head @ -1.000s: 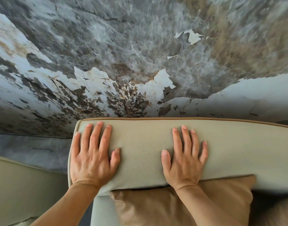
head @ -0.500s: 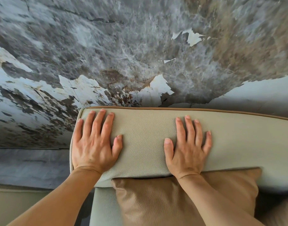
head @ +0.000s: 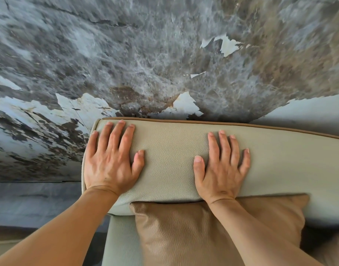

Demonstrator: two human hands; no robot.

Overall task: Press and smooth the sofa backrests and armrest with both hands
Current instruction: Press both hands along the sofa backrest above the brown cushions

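A pale grey-green leather sofa backrest [head: 170, 160] with tan piping along its far edge runs across the middle of the view. My left hand [head: 111, 160] lies flat on its left end, palm down, fingers spread, reaching the far edge. On the top of the same backrest, about a hand's width to the right, my right hand [head: 222, 166] rests flat with fingers apart. Neither hand holds anything.
A tan leather cushion [head: 184, 231] leans against the backrest below my hands. Behind the sofa rises a wall [head: 145, 64] with grey stains and peeling white paint. The sofa seat [head: 120, 244] shows at bottom centre.
The view has shifted so the backrest sits higher in frame. Both hands stay flat on the backrest top, the left hand now nearer its far edge.
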